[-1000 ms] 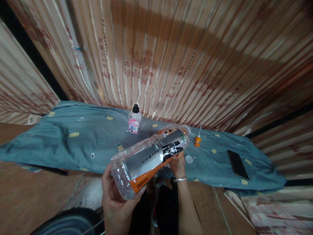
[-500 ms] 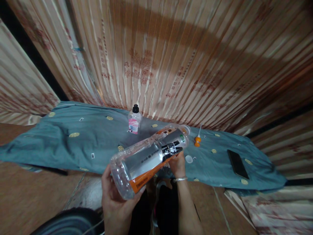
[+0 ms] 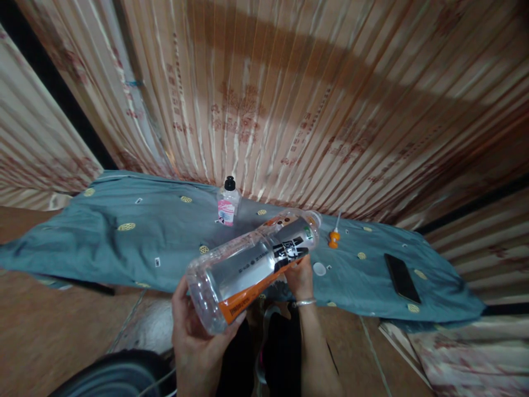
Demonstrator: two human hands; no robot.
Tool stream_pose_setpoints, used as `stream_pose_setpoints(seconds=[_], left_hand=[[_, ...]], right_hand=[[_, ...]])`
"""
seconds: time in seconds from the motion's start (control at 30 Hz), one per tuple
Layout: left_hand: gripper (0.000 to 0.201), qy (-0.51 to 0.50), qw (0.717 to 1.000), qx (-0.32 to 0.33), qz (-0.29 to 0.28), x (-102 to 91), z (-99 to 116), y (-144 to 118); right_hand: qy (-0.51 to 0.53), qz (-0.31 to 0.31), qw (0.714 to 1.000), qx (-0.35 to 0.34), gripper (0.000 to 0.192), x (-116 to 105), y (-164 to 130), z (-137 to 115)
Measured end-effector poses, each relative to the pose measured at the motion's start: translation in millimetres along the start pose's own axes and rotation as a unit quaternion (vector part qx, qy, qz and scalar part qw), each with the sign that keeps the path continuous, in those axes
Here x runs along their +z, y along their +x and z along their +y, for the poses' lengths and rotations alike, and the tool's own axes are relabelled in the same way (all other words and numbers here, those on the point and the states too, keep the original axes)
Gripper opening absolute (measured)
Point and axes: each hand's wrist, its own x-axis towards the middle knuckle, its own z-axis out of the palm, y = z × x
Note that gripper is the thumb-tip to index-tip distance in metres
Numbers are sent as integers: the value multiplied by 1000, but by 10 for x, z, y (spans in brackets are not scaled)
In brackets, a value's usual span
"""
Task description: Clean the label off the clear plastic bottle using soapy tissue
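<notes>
Bottle [image 3: 252,264], clear plastic, is lying tilted in the air above the blue cloth [image 3: 124,242], label print unreadable, its neck hiding the right hand's fingertips. Left hand [image 3: 194,331] is cupping the base; right hand [image 3: 301,280] is gripping near the neck.

Blue-grey cloth [image 3: 124,248], small pink-labelled bottle [image 3: 227,205], white cap [image 3: 319,268], black phone [image 3: 401,277]

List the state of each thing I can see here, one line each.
large clear bottle: tilted on its side, uncapped, looks empty
left hand: grips the bottle's base
right hand: supports the bottle near its neck
white cap: off, lying on the blue cloth
small pink-labelled bottle: upright, black cap on
phone: flat, screen dark
</notes>
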Motion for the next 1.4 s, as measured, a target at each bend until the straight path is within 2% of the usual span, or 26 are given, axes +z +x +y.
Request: stream_pose_setpoints(seconds=[0.67,0.83,1.07,1.4], left_hand=[[93,16,1000,-6,-7,-50,-41,15],[90,7,1000,-6,6,-38,-43,19],[86,17,1000,2,9,-44,-50,27],[84,7,1000,4,5,-35,-57,13]], right_hand=[[-1,-6,1000,12,48,-19,2,-34],[12,-12,999,30,53,-26,-2,-52],[27,-5,999,20,47,-11,-7,-31],[-3,-3,1000,27,48,10,1,4]])
